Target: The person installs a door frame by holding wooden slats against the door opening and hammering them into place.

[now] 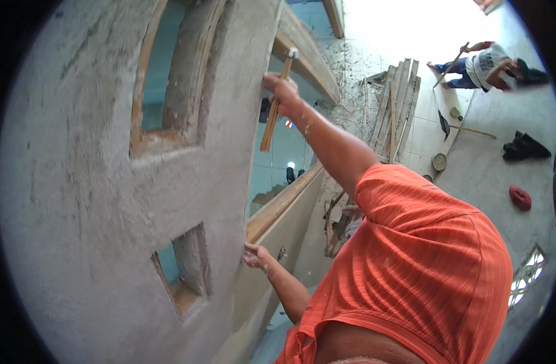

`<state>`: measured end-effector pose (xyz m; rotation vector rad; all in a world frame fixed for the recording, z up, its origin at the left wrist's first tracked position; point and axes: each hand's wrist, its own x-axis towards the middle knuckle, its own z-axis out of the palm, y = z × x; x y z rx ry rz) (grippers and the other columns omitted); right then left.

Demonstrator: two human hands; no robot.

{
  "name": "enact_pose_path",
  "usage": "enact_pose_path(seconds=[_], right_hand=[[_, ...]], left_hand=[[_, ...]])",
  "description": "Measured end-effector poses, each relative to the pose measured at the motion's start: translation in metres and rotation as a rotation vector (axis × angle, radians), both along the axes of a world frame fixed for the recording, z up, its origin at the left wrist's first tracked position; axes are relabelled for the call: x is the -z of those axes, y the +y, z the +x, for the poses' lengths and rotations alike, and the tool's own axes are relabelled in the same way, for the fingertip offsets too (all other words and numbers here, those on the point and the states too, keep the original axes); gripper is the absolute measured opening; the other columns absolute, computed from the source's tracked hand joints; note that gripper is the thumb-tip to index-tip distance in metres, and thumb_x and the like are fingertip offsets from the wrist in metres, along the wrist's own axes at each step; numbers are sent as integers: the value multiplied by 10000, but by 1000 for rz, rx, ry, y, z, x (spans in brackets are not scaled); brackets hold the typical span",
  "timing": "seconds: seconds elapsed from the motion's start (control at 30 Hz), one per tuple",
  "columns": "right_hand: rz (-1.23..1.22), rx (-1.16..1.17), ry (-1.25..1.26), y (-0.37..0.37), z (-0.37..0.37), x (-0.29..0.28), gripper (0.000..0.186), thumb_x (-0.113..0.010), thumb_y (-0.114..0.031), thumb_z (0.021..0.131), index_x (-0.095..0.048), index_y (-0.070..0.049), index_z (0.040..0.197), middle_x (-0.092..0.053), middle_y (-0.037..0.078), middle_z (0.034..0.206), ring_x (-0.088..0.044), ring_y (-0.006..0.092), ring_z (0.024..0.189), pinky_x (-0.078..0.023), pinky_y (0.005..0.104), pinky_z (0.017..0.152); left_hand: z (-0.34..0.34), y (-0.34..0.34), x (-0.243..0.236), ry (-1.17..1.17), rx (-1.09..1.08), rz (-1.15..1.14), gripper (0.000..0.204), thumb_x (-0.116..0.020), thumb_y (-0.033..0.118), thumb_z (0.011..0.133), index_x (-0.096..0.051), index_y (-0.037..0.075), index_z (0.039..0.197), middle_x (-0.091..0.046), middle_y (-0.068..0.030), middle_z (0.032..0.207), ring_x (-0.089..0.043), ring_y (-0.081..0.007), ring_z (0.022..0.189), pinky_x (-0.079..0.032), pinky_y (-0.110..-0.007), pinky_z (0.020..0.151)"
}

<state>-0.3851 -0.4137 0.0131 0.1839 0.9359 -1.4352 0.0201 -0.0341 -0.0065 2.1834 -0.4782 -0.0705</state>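
My right hand (284,94), at the end of an outstretched arm, is closed round a narrow wooden stick (268,134) with a whitish lump at its upper end. Its fingertips meet the edge of the grey plastered wall (102,188). Lower in the picture, my left hand (255,255) has its fingers bent against the same wall edge, just below the end of a wooden board (263,224). What lies under those fingers is hidden. Pale specks cover both hands and forearms.
A tall window opening (187,79) and a smaller opening (192,264) pierce the wall. Stacked planks (400,103) lie beyond my right arm. A co-worker (481,67) at the far right holds a long stick. A shovel (445,125), bucket (439,161) and dark cloth (525,147) lie on the floor.
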Motion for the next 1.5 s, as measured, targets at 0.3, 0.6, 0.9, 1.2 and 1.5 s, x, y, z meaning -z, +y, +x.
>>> enact_pose_path(seconds=[0.3, 0.6, 0.9, 1.2, 1.5], right_hand=[[-162, -205, 184, 56, 17, -1, 482, -665, -201, 974, -534, -97, 1426, -645, 46, 1323, -656, 183, 1149, -406, 273, 584], [-194, -257, 168, 103, 93, 27, 492, -633, -141, 989, -485, -124, 1458, -513, 28, 1493, -574, 199, 1262, -444, 270, 625], [-196, -285, -18, 80, 89, 42, 302, -593, -325, 1036, -579, -126, 1262, -580, -16, 1155, -557, 119, 901, -439, 224, 564], [-363, -446, 27, 93, 83, 18, 358, -565, -351, 1045, -547, -177, 1357, -601, 17, 1298, -598, 138, 1101, -487, 197, 585], [-338, -530, 8, 63, 73, 28, 365, -602, -432, 1008, -630, -164, 1255, -676, 53, 1163, -644, 192, 993, -539, 341, 735]], left_hand=[[23, 6, 29, 147, 140, -83, 347, -526, -22, 992, -551, -97, 1329, -617, -146, 1350, -602, -190, 1216, -524, -253, 1045], [-12, 4, 14, 834, -152, -872, 283, -512, 102, 1045, -580, -78, 1252, -642, -137, 1252, -600, -186, 1209, -547, -255, 1024], [-36, -5, -17, 1019, -181, -1331, 360, -489, 131, 1060, -471, -84, 1349, -523, -166, 1380, -505, -288, 1327, -449, -380, 1184], [-34, 2, -10, 1093, -181, -1472, 361, -539, 123, 1033, -495, -71, 1335, -554, -176, 1332, -536, -310, 1294, -439, -443, 1184], [-41, 2, -2, 1050, -154, -1475, 335, -646, 157, 1001, -560, 2, 1286, -613, -95, 1233, -600, -242, 1189, -475, -426, 1125]])
